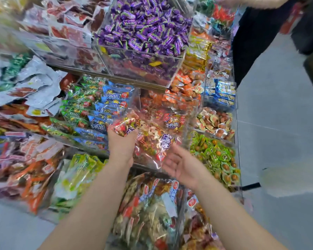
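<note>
Left hand [120,144]: the fingers are curled up around a bunch of red packets [124,125], held over the clear bin [186,134] of the same goods. Right hand [182,166]: fingers straight and spread, palm turned inward, holding nothing, at the bin's front edge.

Risk: the bunch is loose and the wrappers glossy. Several packets stand out above the fingertips, so a tilt of the wrist could let one slide off. A fall to the left would land it among the blue packets [114,98] and mix the stock. A fall past the front edge would drop it into the bags [152,204] on the tier below. The right hand sits lower and to the right, not beneath the bunch, so as placed it would catch nothing.

Position: the held packets lie against the inner side of the left fingers. The grip is probably cupped, though blur prevents certainty. The remaining red packets lie heaped in the bin between the two hands.
</note>
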`<action>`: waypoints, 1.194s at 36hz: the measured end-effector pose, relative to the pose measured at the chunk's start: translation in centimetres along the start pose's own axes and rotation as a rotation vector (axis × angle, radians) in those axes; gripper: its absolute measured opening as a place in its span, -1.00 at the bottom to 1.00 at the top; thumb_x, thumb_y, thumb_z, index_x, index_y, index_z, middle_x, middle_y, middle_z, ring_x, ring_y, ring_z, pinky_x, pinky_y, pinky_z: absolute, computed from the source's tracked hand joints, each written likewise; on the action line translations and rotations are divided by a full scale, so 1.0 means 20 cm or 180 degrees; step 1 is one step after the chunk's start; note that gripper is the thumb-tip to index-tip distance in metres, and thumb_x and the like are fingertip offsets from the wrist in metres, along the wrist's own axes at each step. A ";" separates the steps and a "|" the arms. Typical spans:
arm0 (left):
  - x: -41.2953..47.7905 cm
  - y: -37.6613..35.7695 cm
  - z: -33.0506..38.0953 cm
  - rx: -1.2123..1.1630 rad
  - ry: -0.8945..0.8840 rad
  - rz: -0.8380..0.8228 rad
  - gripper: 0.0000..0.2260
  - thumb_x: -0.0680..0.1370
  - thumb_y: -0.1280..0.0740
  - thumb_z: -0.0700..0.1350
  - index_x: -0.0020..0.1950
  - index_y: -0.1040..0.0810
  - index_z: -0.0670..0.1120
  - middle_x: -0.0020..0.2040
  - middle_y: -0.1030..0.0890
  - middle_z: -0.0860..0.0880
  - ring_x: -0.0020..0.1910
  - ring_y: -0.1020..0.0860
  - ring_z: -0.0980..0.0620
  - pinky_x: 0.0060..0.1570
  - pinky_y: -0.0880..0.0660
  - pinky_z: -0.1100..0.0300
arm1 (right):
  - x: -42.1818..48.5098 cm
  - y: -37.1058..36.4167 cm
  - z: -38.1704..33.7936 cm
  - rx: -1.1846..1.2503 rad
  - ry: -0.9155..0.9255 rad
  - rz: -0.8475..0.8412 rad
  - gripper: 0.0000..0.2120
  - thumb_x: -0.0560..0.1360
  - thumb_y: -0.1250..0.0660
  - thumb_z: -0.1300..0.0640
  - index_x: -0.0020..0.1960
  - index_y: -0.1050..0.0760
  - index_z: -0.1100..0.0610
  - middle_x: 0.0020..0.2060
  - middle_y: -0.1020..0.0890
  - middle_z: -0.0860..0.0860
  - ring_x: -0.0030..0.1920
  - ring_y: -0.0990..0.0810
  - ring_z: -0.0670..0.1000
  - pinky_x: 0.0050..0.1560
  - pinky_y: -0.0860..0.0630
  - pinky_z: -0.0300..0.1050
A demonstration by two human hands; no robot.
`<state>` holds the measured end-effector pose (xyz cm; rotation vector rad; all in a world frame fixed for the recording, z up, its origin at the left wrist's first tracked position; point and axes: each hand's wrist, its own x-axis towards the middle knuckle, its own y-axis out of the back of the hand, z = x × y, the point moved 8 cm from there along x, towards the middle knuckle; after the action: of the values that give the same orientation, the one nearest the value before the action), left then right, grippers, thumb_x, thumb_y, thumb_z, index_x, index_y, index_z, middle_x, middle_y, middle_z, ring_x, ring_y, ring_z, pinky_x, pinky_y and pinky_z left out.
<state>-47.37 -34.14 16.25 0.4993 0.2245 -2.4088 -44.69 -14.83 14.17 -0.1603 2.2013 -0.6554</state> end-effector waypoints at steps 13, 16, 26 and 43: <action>0.02 0.04 0.09 0.1067 -0.0364 -0.0532 -0.59 0.49 -0.43 -0.04 0.30 -0.44 0.00 0.13 -0.61 -0.04 0.12 -0.59 -0.08 0.17 -0.52 -0.12 | 0.08 0.09 -0.54 -0.2231 0.1215 0.1081 -0.74 0.49 -0.35 -0.06 0.10 -0.45 0.05 -0.03 -0.62 0.02 -0.13 -0.61 -0.03 -0.21 -0.52 -0.10; 0.08 0.03 0.14 0.1196 -0.0435 -0.0636 -0.66 0.46 -0.46 -0.03 0.21 -0.51 0.04 0.10 -0.62 -0.04 0.09 -0.60 -0.09 0.14 -0.53 -0.14 | 0.13 0.06 -0.75 -0.3785 0.1599 0.1459 -0.69 0.47 -0.36 -0.07 0.05 -0.53 0.15 -0.04 -0.63 0.08 -0.08 -0.58 0.06 -0.07 -0.50 -0.07; 0.22 -0.05 0.14 0.1321 -0.0229 -0.0912 -0.86 0.45 -0.48 -0.08 -0.09 -0.55 0.08 -0.11 -0.68 -0.01 -0.10 -0.67 -0.07 -0.02 -0.60 -0.16 | 0.63 -0.16 -0.66 -0.6895 0.0656 0.0958 -0.58 0.47 -0.24 0.30 0.32 -0.44 0.14 0.23 -0.54 0.12 0.20 -0.52 0.15 0.18 -0.51 0.01; 0.36 -0.08 0.07 0.1394 -0.0176 -0.1079 -0.83 0.46 -0.47 -0.07 -0.06 -0.53 0.13 -0.06 -0.68 0.03 -0.05 -0.66 -0.02 0.05 -0.58 -0.12 | 0.89 0.05 -0.45 -0.7807 0.0524 0.1891 -0.08 0.46 -0.24 0.14 0.50 0.40 0.09 0.51 0.14 0.20 0.50 0.16 0.29 0.45 0.11 0.24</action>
<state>-53.90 -37.41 14.56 0.6274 -0.2728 -2.8113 -63.01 -16.07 6.30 -0.5548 1.6363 2.4587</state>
